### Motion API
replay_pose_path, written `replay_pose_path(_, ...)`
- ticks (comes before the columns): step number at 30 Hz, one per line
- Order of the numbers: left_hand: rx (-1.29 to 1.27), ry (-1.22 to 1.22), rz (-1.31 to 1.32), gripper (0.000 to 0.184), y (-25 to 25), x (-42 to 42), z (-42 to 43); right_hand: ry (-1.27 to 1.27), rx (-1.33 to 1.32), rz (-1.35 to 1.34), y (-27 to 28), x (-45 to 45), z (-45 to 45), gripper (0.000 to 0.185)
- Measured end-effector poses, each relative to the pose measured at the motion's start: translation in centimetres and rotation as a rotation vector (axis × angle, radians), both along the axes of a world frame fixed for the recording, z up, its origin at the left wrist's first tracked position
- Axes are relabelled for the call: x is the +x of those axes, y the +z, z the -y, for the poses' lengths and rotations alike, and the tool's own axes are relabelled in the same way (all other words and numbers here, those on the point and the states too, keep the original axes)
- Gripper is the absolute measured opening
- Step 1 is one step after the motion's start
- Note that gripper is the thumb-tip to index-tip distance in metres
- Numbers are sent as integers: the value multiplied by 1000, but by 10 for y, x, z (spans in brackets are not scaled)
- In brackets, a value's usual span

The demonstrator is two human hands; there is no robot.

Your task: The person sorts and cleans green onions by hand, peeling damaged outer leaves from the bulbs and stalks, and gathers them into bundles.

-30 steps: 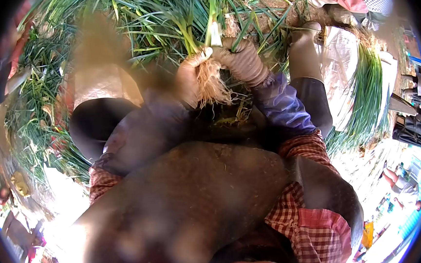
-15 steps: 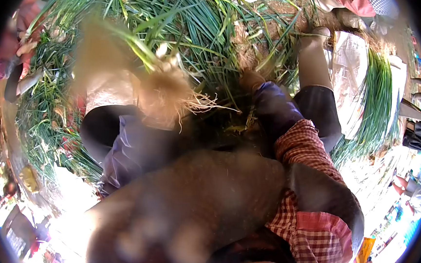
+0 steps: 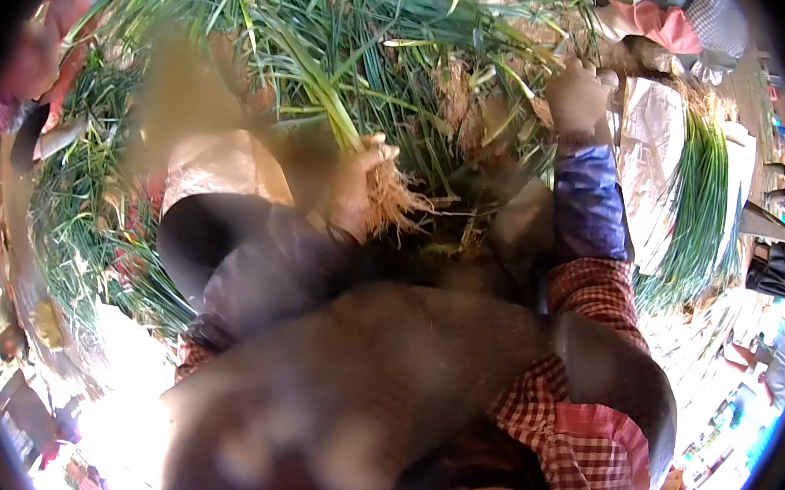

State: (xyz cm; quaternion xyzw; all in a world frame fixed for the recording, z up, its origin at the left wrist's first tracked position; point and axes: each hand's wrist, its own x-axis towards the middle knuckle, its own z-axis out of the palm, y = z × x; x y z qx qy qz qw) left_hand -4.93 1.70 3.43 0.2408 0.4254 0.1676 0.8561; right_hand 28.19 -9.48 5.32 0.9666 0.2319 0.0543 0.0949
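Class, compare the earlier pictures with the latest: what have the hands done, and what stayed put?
The right hand has left the rooted bunch and moved forward and right, to the edge of the loose leaves; whether it grips any is unclear. The left hand still holds the bunch near its roots. The green bundle stays lying at right.
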Motion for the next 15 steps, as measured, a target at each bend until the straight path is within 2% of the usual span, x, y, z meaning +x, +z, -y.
replay_pose_path(1, -12, -8, -38, 25, 8, 0, 1, -8, -15, -12, -3, -6, 5, 36)
replay_pose_path(2, -11, -22, -63, 23, 12, 5, -2, 20, -127, -318, -3, -8, 3, 46)
replay_pose_path(3, -20, -16, 56, 20, -22, 2, -6, 51, -232, -618, -3, -3, -1, 57)
replay_pose_path(4, -22, -19, 61, 20, -23, 6, -7, 171, 14, -499, -52, 12, 6, 45)
replay_pose_path(5, -8, -14, 38, 20, -23, 7, -4, 489, -190, -380, -87, 25, 19, 44)
replay_pose_path(6, 9, -10, 12, 20, -22, 6, -2, 537, -32, -543, -93, 9, 18, 47)
replay_pose_path(8, -31, -25, 69, 18, -21, 9, 0, 233, 469, -1159, -86, -43, 10, 53)
replay_pose_path(10, 41, -10, 14, 14, -25, 14, 4, 82, 731, -1545, -78, -93, 4, 59)
replay_pose_path(12, 132, 52, 14, 12, -46, 16, 9, 44, 842, -1750, -73, -129, -6, 65)
replay_pose_path(13, 143, -4, 30, 14, -50, 15, 11, 30, 762, -1754, -53, -147, -10, 71)
replay_pose_path(14, 155, -60, 46, 16, -53, 13, 12, 40, 816, -1924, -82, -153, -14, 71)
replay_pose_path(15, 254, -49, 22, 15, -55, 14, 13, -8, 842, -2028, -73, -164, -18, 71)
